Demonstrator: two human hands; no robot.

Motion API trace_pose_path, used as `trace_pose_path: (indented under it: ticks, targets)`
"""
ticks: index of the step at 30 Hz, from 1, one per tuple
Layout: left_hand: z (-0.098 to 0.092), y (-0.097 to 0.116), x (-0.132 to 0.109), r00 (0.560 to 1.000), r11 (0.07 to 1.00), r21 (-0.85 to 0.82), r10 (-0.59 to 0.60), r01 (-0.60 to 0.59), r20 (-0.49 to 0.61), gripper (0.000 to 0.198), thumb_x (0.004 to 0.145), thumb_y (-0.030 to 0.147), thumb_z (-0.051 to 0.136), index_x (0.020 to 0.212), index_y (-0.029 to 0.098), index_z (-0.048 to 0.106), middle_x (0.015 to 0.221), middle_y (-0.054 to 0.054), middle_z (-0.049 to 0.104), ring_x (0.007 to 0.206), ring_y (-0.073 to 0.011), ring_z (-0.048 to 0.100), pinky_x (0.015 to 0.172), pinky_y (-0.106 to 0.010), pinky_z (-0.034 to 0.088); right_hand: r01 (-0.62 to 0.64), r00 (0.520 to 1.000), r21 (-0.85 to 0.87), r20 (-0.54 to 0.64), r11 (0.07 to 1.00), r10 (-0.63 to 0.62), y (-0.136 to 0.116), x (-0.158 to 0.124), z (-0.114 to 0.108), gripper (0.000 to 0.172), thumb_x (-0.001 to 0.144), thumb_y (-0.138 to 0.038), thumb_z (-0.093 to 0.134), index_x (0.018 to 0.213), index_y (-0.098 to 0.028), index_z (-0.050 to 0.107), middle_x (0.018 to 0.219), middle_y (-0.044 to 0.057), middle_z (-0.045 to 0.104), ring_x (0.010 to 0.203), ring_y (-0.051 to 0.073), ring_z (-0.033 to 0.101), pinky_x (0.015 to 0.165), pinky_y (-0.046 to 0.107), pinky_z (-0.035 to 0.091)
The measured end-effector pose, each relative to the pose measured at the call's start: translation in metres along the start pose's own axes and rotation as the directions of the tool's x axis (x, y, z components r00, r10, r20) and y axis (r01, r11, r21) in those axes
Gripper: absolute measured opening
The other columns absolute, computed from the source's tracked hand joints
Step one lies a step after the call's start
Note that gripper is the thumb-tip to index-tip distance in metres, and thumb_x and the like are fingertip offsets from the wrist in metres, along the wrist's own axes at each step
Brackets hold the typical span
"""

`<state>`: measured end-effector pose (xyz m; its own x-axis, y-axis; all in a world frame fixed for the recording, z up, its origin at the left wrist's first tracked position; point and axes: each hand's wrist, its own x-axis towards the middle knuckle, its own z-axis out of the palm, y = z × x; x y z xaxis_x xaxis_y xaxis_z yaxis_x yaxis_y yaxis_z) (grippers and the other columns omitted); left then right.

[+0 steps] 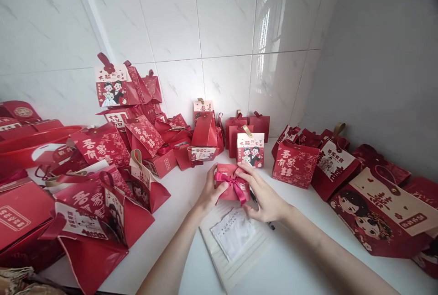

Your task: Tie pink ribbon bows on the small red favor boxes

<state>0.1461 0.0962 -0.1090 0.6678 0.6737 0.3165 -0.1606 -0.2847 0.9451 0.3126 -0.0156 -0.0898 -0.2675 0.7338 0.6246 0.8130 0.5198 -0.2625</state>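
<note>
Between my two hands is a small red gift box (224,169) tied with a dark pink ribbon bow (233,181). My left hand (209,189) grips its left side, the thumb lying near the bow. On the right side, my right hand (262,193) has its fingers over the top corner and its thumb low by the box's edge. Beneath the box lie a lined notebook (219,251) and a crumpled slip of paper (234,235) with handwriting. A dark pen (271,226) is partly hidden under my right hand. A cream-and-red box with a printed couple (251,151) stands just behind.
Red gift boxes (99,149) are heaped on the left, beside a red plastic basin (41,139). More boxes (296,165) line the right side, a large printed one (379,215) nearest. A tiled wall (226,16) closes off the back of the white table (290,258).
</note>
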Motion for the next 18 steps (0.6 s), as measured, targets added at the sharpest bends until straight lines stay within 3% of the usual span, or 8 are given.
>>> trace_pose_path:
  ticks: [6,12,18]
  targets:
    - [0.002,0.003,0.000,0.999,0.997,-0.071,-0.037,0.038,0.012,0.076,0.074,0.039,0.063,0.137,0.023,0.023,0.139,-0.011,0.035,0.126,-0.0283,0.037,0.103,-0.038,0.032,-0.062,0.992,0.191,-0.098,0.980,0.082,-0.001,0.001,0.003,0.053,0.088,-0.040,0.044,0.134,-0.018,0.027,0.141,0.015,0.032,0.134,0.029,0.024,0.107,0.051,0.027]
    - [0.000,0.004,-0.001,0.996,0.992,-0.098,-0.079,0.084,0.051,0.081,0.073,0.037,0.063,0.139,0.024,0.018,0.139,-0.011,0.032,0.126,-0.0278,0.036,0.104,-0.039,0.030,-0.183,0.943,0.316,-0.210,0.931,0.257,-0.008,0.004,0.010,0.027,0.094,-0.035,0.038,0.118,-0.024,0.044,0.131,0.011,0.044,0.128,0.024,0.036,0.105,0.047,0.034]
    - [0.002,0.017,-0.005,0.991,0.982,-0.143,-0.119,0.127,0.066,0.088,0.071,0.036,0.065,0.141,0.022,0.013,0.140,-0.011,0.032,0.127,-0.0275,0.035,0.105,-0.038,0.029,-0.183,0.936,0.223,-0.259,0.957,0.239,-0.010,0.006,0.015,0.017,0.090,-0.026,0.047,0.107,-0.023,0.049,0.121,0.011,0.049,0.122,0.023,0.043,0.099,0.044,0.040]
